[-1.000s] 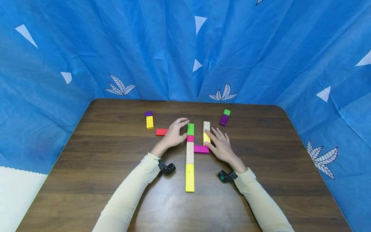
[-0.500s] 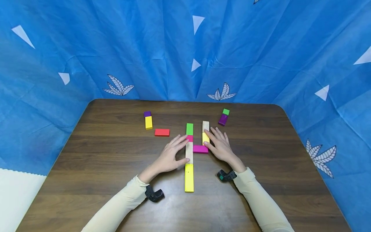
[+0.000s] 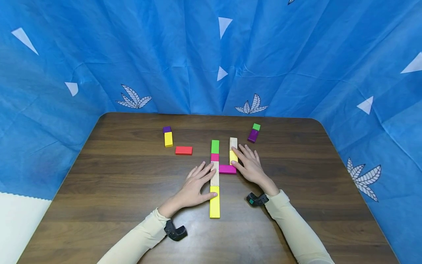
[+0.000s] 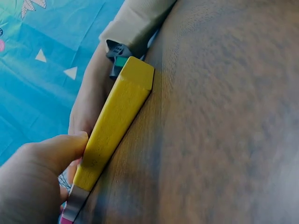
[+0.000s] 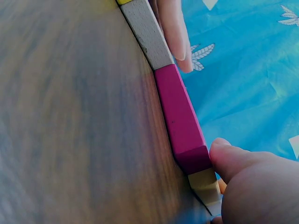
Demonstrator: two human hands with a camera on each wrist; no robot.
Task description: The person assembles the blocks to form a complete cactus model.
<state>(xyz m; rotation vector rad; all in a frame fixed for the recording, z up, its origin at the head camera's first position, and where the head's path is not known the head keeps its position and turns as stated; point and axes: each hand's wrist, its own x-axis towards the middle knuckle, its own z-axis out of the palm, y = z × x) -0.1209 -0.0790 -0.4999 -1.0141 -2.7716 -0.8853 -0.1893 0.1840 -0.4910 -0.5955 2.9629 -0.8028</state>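
Note:
In the head view, a straight row of wooden blocks runs away from the person: a long yellow block (image 3: 215,211), a whitish block (image 3: 215,180), a pink block (image 3: 215,157) and a green block (image 3: 215,146). My left hand (image 3: 191,190) rests along it, thumb tip on the yellow block and fingertips over the whitish one. From the row's right side juts a magenta block (image 3: 227,169). Beyond its outer end lie a small yellow block (image 3: 233,157) and a pale block (image 3: 233,143). My right hand (image 3: 252,168) touches these with extended fingers; its thumb (image 5: 222,147) is beside the magenta block's end.
On the brown table (image 3: 306,176), a red block (image 3: 183,150) lies left of the row. Behind it are a yellow block (image 3: 168,139) and a purple one (image 3: 167,129). At back right sit a purple block (image 3: 253,136) and a green one (image 3: 256,127). A blue curtain (image 3: 188,55) borders the table.
My left hand has come back along the row, from beside the green block to the whitish and long yellow blocks, uncovering the red block. My right hand stays in place.

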